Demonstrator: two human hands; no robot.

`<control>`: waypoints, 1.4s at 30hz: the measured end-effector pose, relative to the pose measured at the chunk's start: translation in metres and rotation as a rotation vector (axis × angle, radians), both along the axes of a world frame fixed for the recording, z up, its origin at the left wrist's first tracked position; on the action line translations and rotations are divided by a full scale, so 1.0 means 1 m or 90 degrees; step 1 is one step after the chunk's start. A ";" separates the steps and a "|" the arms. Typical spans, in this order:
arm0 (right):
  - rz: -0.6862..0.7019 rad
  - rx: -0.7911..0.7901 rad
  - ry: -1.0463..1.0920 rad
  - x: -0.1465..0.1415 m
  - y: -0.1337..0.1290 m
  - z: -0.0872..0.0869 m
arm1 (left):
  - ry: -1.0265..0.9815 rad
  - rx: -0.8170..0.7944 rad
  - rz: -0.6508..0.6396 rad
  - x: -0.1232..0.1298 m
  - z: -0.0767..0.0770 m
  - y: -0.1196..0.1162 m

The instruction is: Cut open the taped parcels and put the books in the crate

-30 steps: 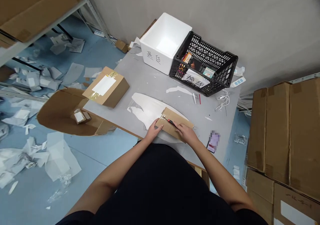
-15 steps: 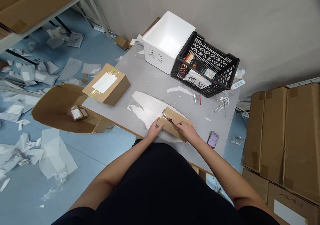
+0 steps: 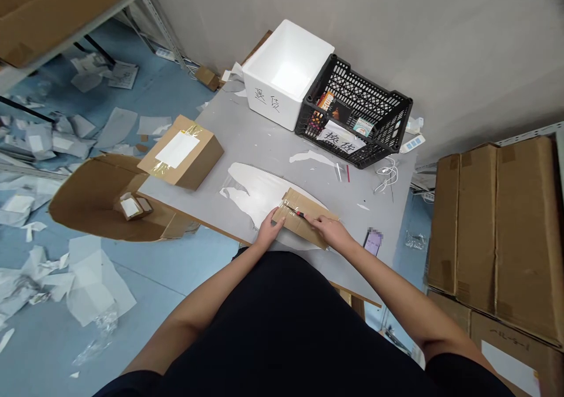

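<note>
A flat brown cardboard box point(image 3: 312, 219) with clear tape across its left end lies in front of me on white sheeting. My left hand point(image 3: 269, 231) grips its near left edge, thumb on top and fingers partly hidden. In my right hand point(image 3: 331, 231) is a slim utility knife point(image 3: 300, 214) with a red and black handle. Its blade rests at the taped part of the box, and the index finger extends along the handle. Whether the blade has cut through the tape is too small to tell.
On the table point(image 3: 273, 148) stand a taped carton point(image 3: 200, 162), a white foam box point(image 3: 268, 100) and a black crate point(image 3: 379, 150) holding small packages. A phone point(image 3: 372, 241) lies at right. An open carton point(image 3: 88, 200) is at left; stacked cartons point(image 3: 476, 221) stand right.
The whole view has shifted slightly. Against the box, the knife and my right hand have moved a little to the right; my left hand keeps its grip on the box edge.
</note>
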State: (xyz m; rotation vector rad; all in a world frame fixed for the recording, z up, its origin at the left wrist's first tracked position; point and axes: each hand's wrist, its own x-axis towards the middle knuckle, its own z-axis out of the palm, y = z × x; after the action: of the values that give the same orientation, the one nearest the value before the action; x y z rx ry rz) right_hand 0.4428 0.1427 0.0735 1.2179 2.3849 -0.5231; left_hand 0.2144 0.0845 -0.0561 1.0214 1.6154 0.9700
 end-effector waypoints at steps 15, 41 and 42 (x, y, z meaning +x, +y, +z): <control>-0.031 -0.002 -0.103 0.089 -0.041 0.022 | 0.013 -0.020 0.002 -0.001 0.007 0.002; -0.611 -0.056 0.292 0.146 -0.136 -0.004 | 0.121 -0.048 -0.113 -0.012 0.029 0.011; -0.709 -0.084 0.376 0.141 -0.143 -0.014 | 0.161 -0.026 -0.131 -0.014 0.032 0.013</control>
State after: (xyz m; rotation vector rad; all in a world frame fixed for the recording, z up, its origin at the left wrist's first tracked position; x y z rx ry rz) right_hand 0.5842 0.0000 0.0591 2.5354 1.7552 -1.4918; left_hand 0.2001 0.0976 -0.0245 1.2949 1.6857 0.6882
